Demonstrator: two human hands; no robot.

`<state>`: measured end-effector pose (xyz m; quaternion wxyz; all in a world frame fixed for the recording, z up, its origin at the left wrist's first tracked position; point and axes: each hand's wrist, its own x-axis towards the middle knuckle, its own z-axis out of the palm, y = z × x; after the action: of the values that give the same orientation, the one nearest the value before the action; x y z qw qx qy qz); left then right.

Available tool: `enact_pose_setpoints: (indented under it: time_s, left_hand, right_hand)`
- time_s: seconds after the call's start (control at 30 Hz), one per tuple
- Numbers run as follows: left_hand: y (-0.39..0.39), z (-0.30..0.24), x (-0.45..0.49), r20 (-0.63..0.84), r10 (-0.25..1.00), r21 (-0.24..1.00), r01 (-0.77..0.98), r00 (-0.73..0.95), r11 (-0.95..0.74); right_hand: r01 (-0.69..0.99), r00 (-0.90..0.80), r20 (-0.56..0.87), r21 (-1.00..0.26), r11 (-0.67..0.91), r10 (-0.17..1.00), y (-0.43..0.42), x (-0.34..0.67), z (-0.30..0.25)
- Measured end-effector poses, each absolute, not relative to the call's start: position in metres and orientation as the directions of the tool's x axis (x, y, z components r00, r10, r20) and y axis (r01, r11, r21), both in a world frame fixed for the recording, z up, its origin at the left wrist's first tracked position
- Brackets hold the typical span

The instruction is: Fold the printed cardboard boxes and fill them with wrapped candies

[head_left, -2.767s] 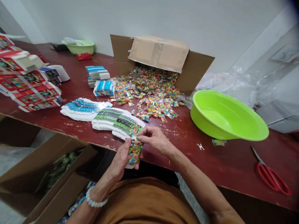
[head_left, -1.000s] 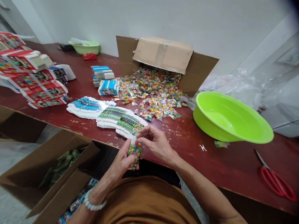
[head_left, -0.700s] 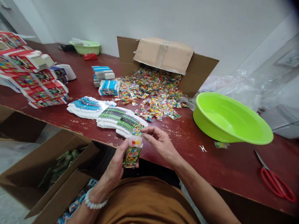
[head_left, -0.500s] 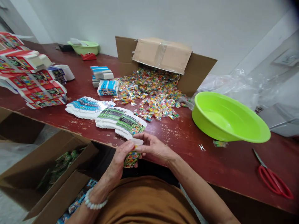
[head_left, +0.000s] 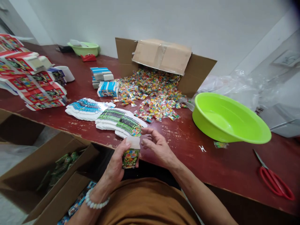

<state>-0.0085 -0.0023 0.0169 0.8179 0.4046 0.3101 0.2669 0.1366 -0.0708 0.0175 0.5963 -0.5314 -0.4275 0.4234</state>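
My left hand [head_left: 117,159] is closed around a small green printed box [head_left: 131,157], its white flap [head_left: 134,142] standing up at the top. Just right of the box, my right hand [head_left: 158,147] has its fingers apart and holds nothing I can see. Beyond both hands lies a fanned stack of flat green cartons [head_left: 119,120], with a fanned stack of blue cartons [head_left: 85,107] to its left. A heap of small wrapped candies [head_left: 157,100] spills toward me from a tipped cardboard box [head_left: 161,56].
A lime-green basin [head_left: 229,118] stands to the right, red-handled scissors [head_left: 274,181] nearer me. Bundled red cartons [head_left: 35,78] are stacked at left, blue bundles [head_left: 107,88] mid-table. An open cardboard carton [head_left: 67,137] with green packs is below the table edge.
My right hand has moved off the box slightly to the right, its fingers spreading. The box in my left hand now shows more of its printed front and raised flap.
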Motion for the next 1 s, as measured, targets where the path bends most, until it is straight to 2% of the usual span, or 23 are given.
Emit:
enact_pose_setpoints:
  time_s: [0.1, 0.2, 0.27, 0.37, 0.43, 0.6, 0.73, 0.8, 0.93, 1.0]
  left_hand:
    - [-0.004, 0.014, -0.008, -0.267, 0.704, 0.854, -0.177, 0.658, 0.489]
    - [-0.006, 0.011, -0.008, -0.249, 0.698, 0.86, -0.179, 0.671, 0.479]
    - [-0.005, 0.012, -0.007, -0.286, 0.634, 0.805, -0.178, 0.718, 0.566]
    - [-0.002, 0.015, -0.008, -0.335, 0.51, 0.691, -0.162, 0.792, 0.705]
    - [-0.001, 0.016, -0.008, -0.337, 0.494, 0.668, -0.166, 0.802, 0.726]
    - [-0.003, 0.01, -0.006, -0.335, 0.565, 0.725, -0.177, 0.754, 0.666]
    - [-0.003, 0.007, -0.006, -0.313, 0.595, 0.763, -0.177, 0.741, 0.622]
    - [-0.001, 0.008, -0.008, -0.318, 0.591, 0.763, -0.17, 0.741, 0.624]
    - [0.0, 0.01, -0.009, -0.387, 0.589, 0.727, -0.158, 0.71, 0.668]
    - [-0.001, 0.011, -0.006, -0.406, 0.613, 0.725, -0.17, 0.678, 0.668]
  right_hand:
    - [-0.246, 0.147, -0.072, -0.969, -0.034, 0.986, -0.065, 0.131, 0.011]
    - [-0.305, 0.153, -0.061, -0.952, -0.012, 0.986, -0.063, 0.126, 0.009]
    - [-0.248, 0.232, 0.004, -0.967, 0.063, 0.973, -0.064, 0.126, 0.01]
    - [0.059, 0.235, 0.211, -0.977, 0.203, 0.949, -0.068, 0.129, 0.011]
    - [0.181, 0.203, 0.267, -0.956, 0.232, 0.942, -0.07, 0.13, 0.012]
    - [-0.009, 0.226, 0.031, -0.999, 0.034, 0.974, -0.065, 0.128, 0.012]
    - [-0.104, 0.207, -0.028, -0.995, -0.006, 0.978, -0.058, 0.127, 0.016]
    - [-0.047, 0.232, 0.007, -0.999, 0.018, 0.973, -0.058, 0.127, 0.018]
    - [0.149, 0.199, 0.215, -0.971, 0.187, 0.956, -0.064, 0.123, 0.011]
    - [0.151, 0.199, 0.264, -0.96, 0.237, 0.944, -0.068, 0.119, 0.004]
